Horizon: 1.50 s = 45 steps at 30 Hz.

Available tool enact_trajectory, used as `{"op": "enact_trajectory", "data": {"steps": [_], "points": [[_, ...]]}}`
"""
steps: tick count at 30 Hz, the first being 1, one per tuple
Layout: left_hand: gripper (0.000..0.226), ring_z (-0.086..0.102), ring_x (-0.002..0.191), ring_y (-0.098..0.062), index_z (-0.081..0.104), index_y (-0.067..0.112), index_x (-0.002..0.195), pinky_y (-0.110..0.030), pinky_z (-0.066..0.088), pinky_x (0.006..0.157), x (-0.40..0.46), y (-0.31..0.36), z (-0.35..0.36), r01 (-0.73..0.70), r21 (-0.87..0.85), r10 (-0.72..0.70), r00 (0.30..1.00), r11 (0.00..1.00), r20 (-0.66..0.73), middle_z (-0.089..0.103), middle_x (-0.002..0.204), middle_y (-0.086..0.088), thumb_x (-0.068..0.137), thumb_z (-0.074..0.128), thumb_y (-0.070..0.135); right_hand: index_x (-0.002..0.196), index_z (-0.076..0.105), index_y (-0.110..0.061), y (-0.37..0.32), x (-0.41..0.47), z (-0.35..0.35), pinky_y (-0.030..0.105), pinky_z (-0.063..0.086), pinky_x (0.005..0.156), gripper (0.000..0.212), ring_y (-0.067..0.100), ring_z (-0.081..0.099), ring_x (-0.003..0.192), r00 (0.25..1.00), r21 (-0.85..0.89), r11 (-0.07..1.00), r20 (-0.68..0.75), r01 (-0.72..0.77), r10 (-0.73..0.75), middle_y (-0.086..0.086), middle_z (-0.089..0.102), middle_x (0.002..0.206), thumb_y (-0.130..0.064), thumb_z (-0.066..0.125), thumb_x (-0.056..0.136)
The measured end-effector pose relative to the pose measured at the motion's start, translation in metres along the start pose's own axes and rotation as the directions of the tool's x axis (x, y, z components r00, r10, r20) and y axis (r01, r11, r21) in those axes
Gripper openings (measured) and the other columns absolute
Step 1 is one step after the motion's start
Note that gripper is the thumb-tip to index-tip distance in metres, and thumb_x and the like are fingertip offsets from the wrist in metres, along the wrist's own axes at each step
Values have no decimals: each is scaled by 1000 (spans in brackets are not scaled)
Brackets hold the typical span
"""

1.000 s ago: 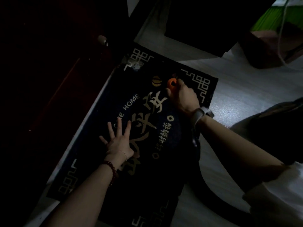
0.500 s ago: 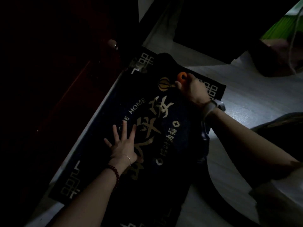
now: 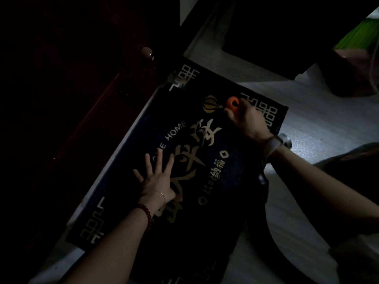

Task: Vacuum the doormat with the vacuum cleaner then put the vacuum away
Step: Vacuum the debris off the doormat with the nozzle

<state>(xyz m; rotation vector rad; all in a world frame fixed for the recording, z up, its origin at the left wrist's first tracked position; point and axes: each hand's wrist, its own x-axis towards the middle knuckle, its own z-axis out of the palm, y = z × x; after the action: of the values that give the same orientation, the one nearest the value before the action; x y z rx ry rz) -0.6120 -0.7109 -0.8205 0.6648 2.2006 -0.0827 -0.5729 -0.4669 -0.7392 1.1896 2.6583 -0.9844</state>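
Observation:
A dark blue doormat [image 3: 231,171] with gold characters and the word HOME lies on the pale floor in dim light. My left hand [image 3: 156,179] presses flat on the mat's left half, fingers spread. My right hand [image 3: 246,117] grips the vacuum cleaner's handle near the mat's far right corner; only an orange part of the vacuum [image 3: 232,103] shows beyond my fingers. A dark hose or body of the vacuum [image 3: 262,181] runs under my right forearm along the mat's right edge, hard to make out.
A dark red door [image 3: 82,119] with a round stopper [image 3: 147,53] borders the mat on the left. Dark furniture [image 3: 266,33] stands beyond the mat. Something green [image 3: 356,35] shows at the top right. Pale floor [image 3: 320,124] lies to the right.
My right hand with the orange part slid first toward the mat's far edge, then slightly back. My left hand stayed flat on the mat. The camera shifted a little.

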Motion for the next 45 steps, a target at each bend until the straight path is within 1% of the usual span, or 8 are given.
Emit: {"op": "enact_trajectory", "data": {"steps": [5,11,16,21,30,35,42,45], "points": [[122,-44,129,-25,-30,45,132,-57,-25,99,1,-11,4,-45,-23,45,999,999,-12,-55,129,11,69,74,51,132,39,-14,-22,11,22,38,46,86,48,36,56,107,999,25,1000,30,18,-19,18,56,122,-40,48,92],[123,-43,130,-24,-25,43,138,-58,-22,103,-2,-11,1,-61,-9,61,998,998,-8,-54,130,12,63,70,64,137,29,-16,-17,-53,44,38,49,77,54,36,61,93,989,-26,994,108,104,-101,17,60,114,-39,49,91],[116,-47,124,-19,-21,44,140,-57,-24,103,1,-12,8,-61,-34,60,997,998,-47,-52,133,13,65,65,68,142,23,-21,9,-85,24,2,41,62,63,5,53,77,963,276,961,266,-23,-53,-6,48,106,-28,57,89],[110,-48,125,-21,-21,43,141,-58,-24,103,2,-14,12,-83,-31,80,993,996,-84,-52,135,12,70,60,68,123,43,-11,32,-127,38,9,43,52,41,1,54,59,994,275,961,113,-32,0,-14,53,75,-29,56,89],[111,-50,122,-19,-32,49,129,-58,-26,101,-1,-14,11,-95,-51,91,993,994,-69,-54,131,14,68,58,71,94,45,-14,14,-25,25,7,36,48,20,1,49,58,996,403,915,-85,15,21,-10,48,70,-32,52,92],[110,-49,124,-21,-33,46,128,-59,-24,102,0,-13,12,-85,-39,83,995,996,-59,-54,131,13,69,57,72,107,45,-12,10,-36,48,19,44,54,27,9,53,64,999,419,907,17,32,-43,-8,52,75,-34,51,92],[113,-50,123,-21,-36,46,126,-60,-23,102,0,-13,11,-72,-11,71,996,997,-57,-58,127,14,68,56,73,118,45,-9,18,-73,41,6,37,47,34,1,51,59,996,341,938,49,59,-80,-10,51,72,-32,49,93],[111,-49,124,-22,-35,44,126,-59,-24,102,1,-13,12,-67,1,67,996,998,-62,-55,130,12,68,55,74,122,42,-11,9,-66,32,18,47,51,39,14,59,62,995,357,930,8,93,-103,-4,55,74,-35,49,93]]}}
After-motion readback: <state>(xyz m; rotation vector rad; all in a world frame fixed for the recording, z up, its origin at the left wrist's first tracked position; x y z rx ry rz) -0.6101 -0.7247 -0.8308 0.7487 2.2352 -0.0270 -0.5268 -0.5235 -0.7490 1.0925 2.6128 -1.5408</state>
